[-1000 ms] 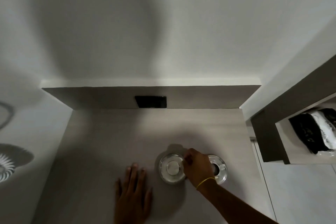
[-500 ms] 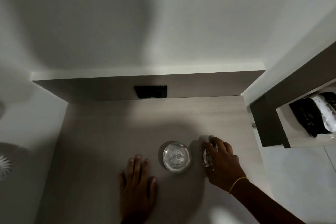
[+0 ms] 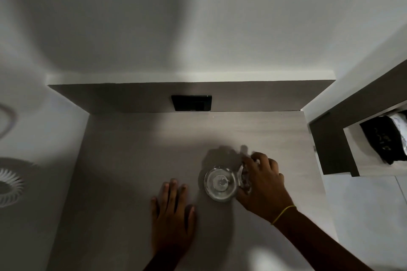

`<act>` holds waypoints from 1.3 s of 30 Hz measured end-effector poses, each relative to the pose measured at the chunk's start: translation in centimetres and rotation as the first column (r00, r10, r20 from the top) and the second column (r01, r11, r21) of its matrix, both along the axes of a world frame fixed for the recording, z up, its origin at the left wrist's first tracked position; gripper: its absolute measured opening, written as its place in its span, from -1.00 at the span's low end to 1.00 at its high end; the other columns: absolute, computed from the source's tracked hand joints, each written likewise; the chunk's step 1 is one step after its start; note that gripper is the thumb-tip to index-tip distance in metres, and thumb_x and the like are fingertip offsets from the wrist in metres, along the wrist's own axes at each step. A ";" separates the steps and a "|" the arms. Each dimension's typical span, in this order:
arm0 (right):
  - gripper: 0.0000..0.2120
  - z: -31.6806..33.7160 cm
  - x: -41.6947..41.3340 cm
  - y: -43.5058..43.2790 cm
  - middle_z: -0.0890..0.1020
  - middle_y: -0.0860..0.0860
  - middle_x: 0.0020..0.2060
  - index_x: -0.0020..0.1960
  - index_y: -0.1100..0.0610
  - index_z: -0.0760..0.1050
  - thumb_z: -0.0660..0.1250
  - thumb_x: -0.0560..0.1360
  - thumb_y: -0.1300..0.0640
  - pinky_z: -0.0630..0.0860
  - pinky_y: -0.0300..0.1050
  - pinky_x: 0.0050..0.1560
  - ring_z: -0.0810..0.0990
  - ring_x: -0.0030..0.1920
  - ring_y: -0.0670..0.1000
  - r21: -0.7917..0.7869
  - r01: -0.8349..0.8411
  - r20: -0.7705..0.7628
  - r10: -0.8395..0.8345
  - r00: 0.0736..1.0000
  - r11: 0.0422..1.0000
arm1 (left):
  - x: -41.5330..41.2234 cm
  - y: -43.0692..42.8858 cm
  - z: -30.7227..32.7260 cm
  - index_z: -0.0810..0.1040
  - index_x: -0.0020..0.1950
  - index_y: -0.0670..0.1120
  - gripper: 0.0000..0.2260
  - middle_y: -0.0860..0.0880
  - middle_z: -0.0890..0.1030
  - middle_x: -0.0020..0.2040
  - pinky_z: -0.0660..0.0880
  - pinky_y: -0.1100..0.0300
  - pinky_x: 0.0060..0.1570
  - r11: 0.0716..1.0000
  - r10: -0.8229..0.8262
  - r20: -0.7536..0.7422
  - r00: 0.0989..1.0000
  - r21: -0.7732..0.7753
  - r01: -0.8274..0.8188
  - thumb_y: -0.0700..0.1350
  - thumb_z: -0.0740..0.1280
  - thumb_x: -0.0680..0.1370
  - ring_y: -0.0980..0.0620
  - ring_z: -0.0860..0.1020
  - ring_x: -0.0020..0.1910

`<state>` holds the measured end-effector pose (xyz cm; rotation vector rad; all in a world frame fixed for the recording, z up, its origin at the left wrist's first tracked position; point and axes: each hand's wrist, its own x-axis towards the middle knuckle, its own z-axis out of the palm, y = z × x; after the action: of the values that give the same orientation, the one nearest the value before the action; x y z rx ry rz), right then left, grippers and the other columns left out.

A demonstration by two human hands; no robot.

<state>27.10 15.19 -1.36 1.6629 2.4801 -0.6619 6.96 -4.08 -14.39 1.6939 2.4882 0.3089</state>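
Glass (image 3: 245,181) now nearer second glass (image 3: 221,183)

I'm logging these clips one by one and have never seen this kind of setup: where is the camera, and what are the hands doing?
There is no machine here. A person works with two bare hands, and the one picture comes from a wide-angle camera worn on the head, looking down; that is why the walls seem to bend. Below is a grey countertop with a black panel on its back wall. The left hand lies flat on the countertop and holds nothing. To its right a clear glass stands upright, seen from above. The right hand grips a second glass, which looks tilted and close against the first; the hand hides most of it. A shelf at the right holds a black and white bundle.
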 end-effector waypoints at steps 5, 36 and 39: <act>-0.20 0.1 -4.3 -1.2 0.27 0.03 0.46 0.47 -0.10 0.28 0.39 0.27 -0.22 0.50 0.23 0.24 0.31 0.41 0.19 -0.069 -0.132 -0.013 0.132 0.991 0.989 | 0.0 0.1 0.3 0.49 0.62 -0.07 -0.39 -0.17 0.35 0.70 0.23 -0.35 0.54 1.000 -0.002 -0.024 1.000 -0.021 0.001 0.18 0.22 0.63 -0.20 0.29 0.69; -0.13 -3.4 -6.7 -2.6 0.24 0.12 0.53 0.56 -0.12 0.20 0.37 0.29 -0.21 0.38 0.25 0.32 0.27 0.46 0.32 -0.120 -0.305 0.130 0.320 0.938 0.945 | 0.1 -0.1 0.5 0.45 0.64 -0.03 -0.41 -0.15 0.32 0.72 0.22 -0.36 0.57 0.999 0.000 -0.009 1.000 -0.047 0.000 0.16 0.22 0.64 -0.17 0.23 0.72; -0.09 -1.9 -6.6 -2.8 0.19 0.06 0.58 0.59 -0.20 0.08 0.34 0.31 -0.25 0.36 0.29 0.32 0.21 0.52 0.31 -0.101 -0.306 0.130 0.317 0.939 0.947 | -0.1 0.2 1.0 0.49 0.62 -0.05 -0.40 -0.14 0.29 0.72 0.18 -0.33 0.54 0.998 -0.009 0.000 1.000 -0.059 0.009 0.18 0.22 0.63 -0.16 0.23 0.70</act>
<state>20.50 12.40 -3.23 1.2036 2.4960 -0.5697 6.89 -3.90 -13.43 1.6816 2.4633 0.2318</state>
